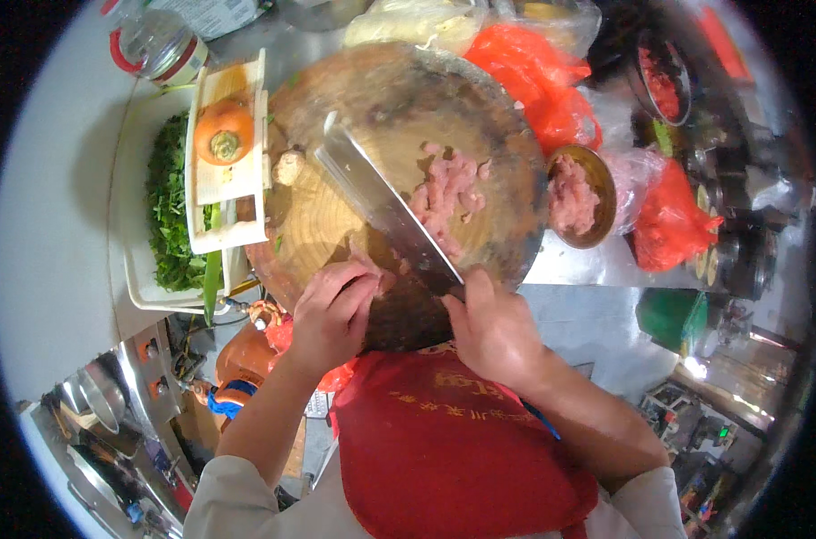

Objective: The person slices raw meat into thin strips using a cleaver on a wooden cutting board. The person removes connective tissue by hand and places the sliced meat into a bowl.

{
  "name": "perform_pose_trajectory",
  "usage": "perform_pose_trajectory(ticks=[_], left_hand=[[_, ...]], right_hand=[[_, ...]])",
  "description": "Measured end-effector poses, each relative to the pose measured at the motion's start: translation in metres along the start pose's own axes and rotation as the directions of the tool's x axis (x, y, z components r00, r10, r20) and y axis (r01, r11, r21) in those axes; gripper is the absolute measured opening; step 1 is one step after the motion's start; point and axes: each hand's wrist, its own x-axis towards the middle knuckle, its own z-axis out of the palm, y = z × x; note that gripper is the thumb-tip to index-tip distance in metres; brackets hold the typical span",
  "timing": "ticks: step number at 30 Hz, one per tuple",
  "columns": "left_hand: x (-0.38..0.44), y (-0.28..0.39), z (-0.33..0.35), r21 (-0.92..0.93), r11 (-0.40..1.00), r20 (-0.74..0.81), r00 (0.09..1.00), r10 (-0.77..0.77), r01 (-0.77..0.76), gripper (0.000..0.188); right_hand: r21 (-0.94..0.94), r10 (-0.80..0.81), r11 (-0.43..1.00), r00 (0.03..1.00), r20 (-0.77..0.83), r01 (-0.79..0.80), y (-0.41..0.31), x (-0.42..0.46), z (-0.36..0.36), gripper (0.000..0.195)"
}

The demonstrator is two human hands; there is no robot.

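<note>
My right hand (492, 323) grips the handle of a Chinese cleaver (398, 212), whose wide blade slants up and left over a round wooden chopping block (354, 87). At the near side of the block, my left hand (334, 306) pinches a piece of raw pink meat (381, 277) between its fingertips, left of the blade. Beyond the cleaver, on its right side, lies a loose heap of cut raw meat (448, 192). More pink meat fills a brown bowl (608, 209) at the block's right edge. A small pale root piece (288, 166) rests on the block's left part.
On the left, a white slicer frame (229, 232) holding a carrot (224, 131) sits across a white tub (138, 290) of chopped greens (179, 259). Red plastic bags (525, 77) and a metal bowl (684, 108) stand at right. A plastic jar (162, 50) is far left.
</note>
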Motion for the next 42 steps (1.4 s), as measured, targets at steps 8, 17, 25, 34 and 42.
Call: perform_pose_trajectory(ticks=[8,17,25,34,42], left_hand=[[-0.014,-0.004,0.008,-0.010,1.000,-0.019,1.000,-0.006,0.006,0.022],[-0.051,-0.012,-0.010,-0.074,0.994,0.003,0.997,-0.082,0.082,0.034],[0.026,0.035,0.006,-0.963,-0.013,0.223,0.769,-0.599,0.269,0.071],[0.086,0.036,0.025,-0.736,-0.672,0.388,0.864,-0.320,0.082,0.074],[0.059,0.019,0.000,-0.224,0.964,0.218,0.972,-0.093,0.143,0.075]], right_hand=[[-0.177,-0.043,0.980,0.959,0.282,0.096,-0.020,-0.009,-0.013,0.020],[0.320,0.070,0.946,0.997,-0.044,-0.052,0.041,-0.014,0.006,0.020],[0.884,0.282,0.071,0.860,0.426,-0.461,0.064,-0.008,-0.019,0.038],[0.820,0.133,0.219,0.849,0.512,-0.529,0.079,-0.015,0.000,0.038],[0.407,0.456,0.810,0.890,0.012,-0.421,0.127,-0.060,-0.082,0.021]])
